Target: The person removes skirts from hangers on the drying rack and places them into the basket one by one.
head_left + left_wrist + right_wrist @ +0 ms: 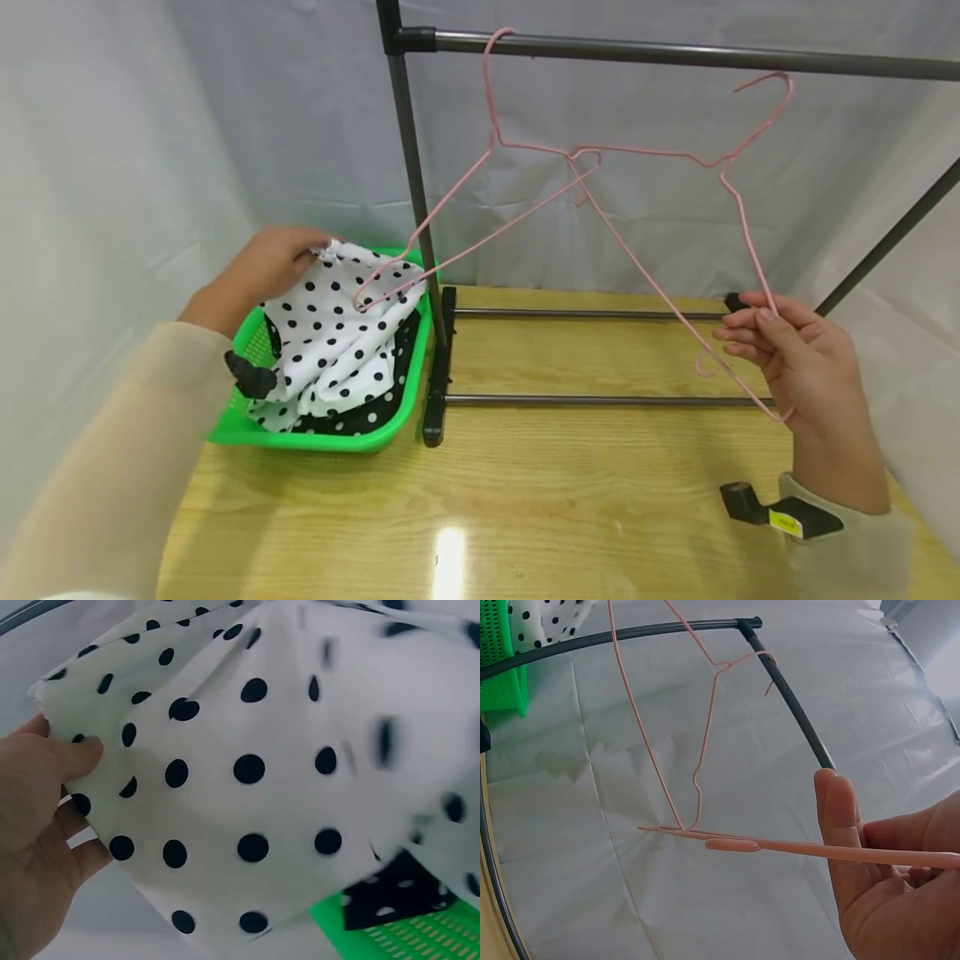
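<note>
We log the scene from largest to smallest. A wooden table (525, 500) carries a dark metal garment rack (675, 57), its top rail crossing high and its base rails lying on the tabletop; white sheeting hangs behind and at both sides. A green plastic basket (330, 440) sits at the table's left, touching the rack's foot, and holds a white polka-dot garment (330, 350) over a black dotted one (375, 412). A second pink hanger (487, 150) hangs by its hook from the top rail, its lower end dipping onto the white garment. Our left hand (262, 267) pinches the garment's upper edge, thumb closed over a fold in the left wrist view. Our right hand (806, 367) grips one lower corner of a pink wire hanger (720, 167), fingers curled around the thin wire, well right of the basket and above the base rails. We judge the garment light, limp and prone to sagging and snagging; holding at a hem or shoulder seam should keep it spread. The hanger looks light, thin and springy, likely to flex, so a grip near the neck would steady it. Open room lies over the table centre; the upright post, the hung hanger and the basket rim crowd the left.
</note>
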